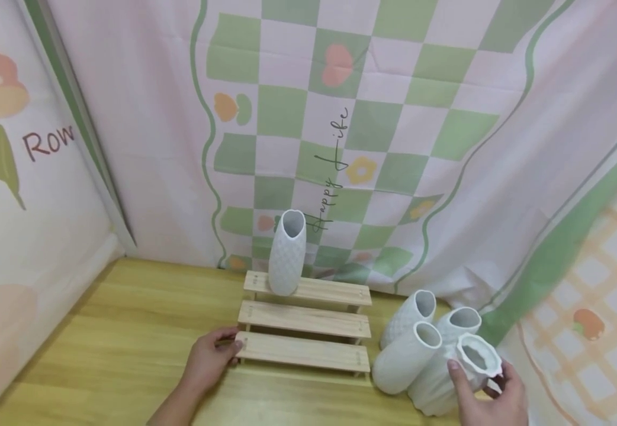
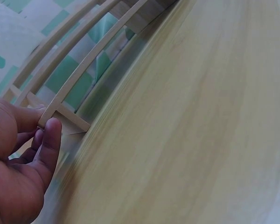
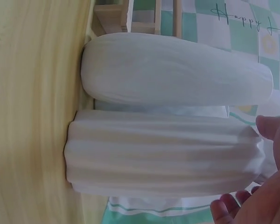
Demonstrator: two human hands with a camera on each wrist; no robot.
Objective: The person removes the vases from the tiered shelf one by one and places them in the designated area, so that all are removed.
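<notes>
A three-step wooden shelf [image 1: 304,320] stands on the wooden table. My left hand [image 1: 208,360] pinches the left end of its lowest step between thumb and fingers; the left wrist view shows this hand [image 2: 25,158] at the step's corner. On the top step, towards the left, one white textured vase [image 1: 287,254] stands upright. Right of the shelf, several white vases are grouped closely. My right hand [image 1: 492,393] holds the front ribbed vase [image 3: 163,154] around its wavy rim, thumb on one side, fingers on the other. Beside it stands a smoother white vase [image 3: 172,70].
Behind the group are a textured vase [image 1: 401,322] and another white vase [image 1: 458,319]. A checked cloth backdrop [image 1: 287,112] hangs behind the shelf. A printed cloth panel [image 1: 31,236] borders the left side, and an orange-checked cloth [image 1: 601,284] lies right. Wooden tabletop [image 1: 100,337] extends left of the shelf.
</notes>
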